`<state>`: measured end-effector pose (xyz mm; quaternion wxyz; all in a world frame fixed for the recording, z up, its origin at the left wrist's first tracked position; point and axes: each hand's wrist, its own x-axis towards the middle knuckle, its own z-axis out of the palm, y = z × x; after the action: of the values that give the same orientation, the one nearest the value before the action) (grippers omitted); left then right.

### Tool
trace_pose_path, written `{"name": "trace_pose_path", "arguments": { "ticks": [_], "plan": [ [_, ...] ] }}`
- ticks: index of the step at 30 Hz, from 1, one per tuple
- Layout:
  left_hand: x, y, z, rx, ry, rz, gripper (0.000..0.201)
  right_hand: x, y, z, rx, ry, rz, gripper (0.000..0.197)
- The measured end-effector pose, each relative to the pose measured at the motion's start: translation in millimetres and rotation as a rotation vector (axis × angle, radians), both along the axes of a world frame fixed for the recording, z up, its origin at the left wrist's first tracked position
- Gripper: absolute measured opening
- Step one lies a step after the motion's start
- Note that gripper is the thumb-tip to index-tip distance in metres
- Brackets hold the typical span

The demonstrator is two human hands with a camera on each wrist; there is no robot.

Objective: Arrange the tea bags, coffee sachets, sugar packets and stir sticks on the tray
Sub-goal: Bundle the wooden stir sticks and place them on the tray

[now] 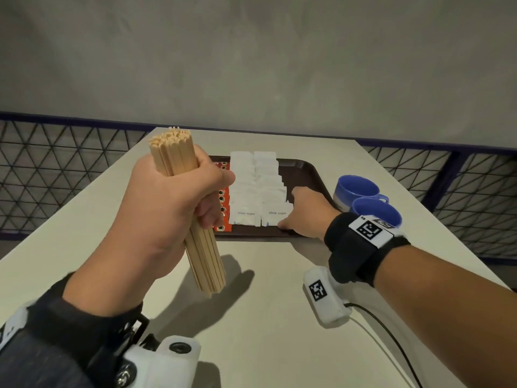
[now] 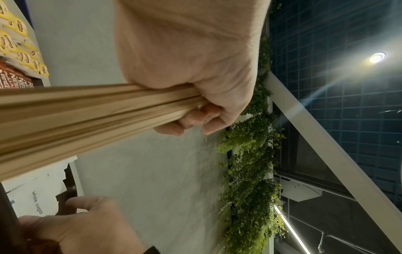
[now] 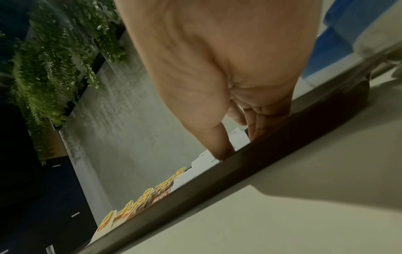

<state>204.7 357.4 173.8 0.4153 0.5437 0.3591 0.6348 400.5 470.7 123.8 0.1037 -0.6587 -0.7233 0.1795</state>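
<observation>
The left hand [image 1: 170, 208] is closed in a full fist around the stir sticks [image 1: 193, 219], holding the bundle near-upright above the table [image 1: 265, 303], in front of the tray [image 1: 310, 175]. The right hand [image 1: 305, 214] rests fingers-down, straight, on the tray's bare right section, beside the sugar packets [image 1: 260, 189].

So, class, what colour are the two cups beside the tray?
Blue cups, clearest in the head view.

Dark brown tray [image 1: 307, 169]; white sugar packets [image 1: 260, 186]; blue cups [image 1: 358, 189]; pale wooden sticks [image 1: 179, 161].
</observation>
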Motion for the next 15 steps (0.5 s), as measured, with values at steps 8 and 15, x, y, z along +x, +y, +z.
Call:
{"name": "trace_pose_path", "arguments": {
  "ticks": [8, 15],
  "plan": [
    [9, 11, 8, -0.015, -0.008, 0.017, 0.042, 13, -16, 24, 0.019, 0.124, 0.051, 0.064],
    [36, 33, 40, -0.083, -0.28, -0.062, 0.051, -14, -100, 42, -0.097, 0.72, 0.441, 0.037]
  ]
}}
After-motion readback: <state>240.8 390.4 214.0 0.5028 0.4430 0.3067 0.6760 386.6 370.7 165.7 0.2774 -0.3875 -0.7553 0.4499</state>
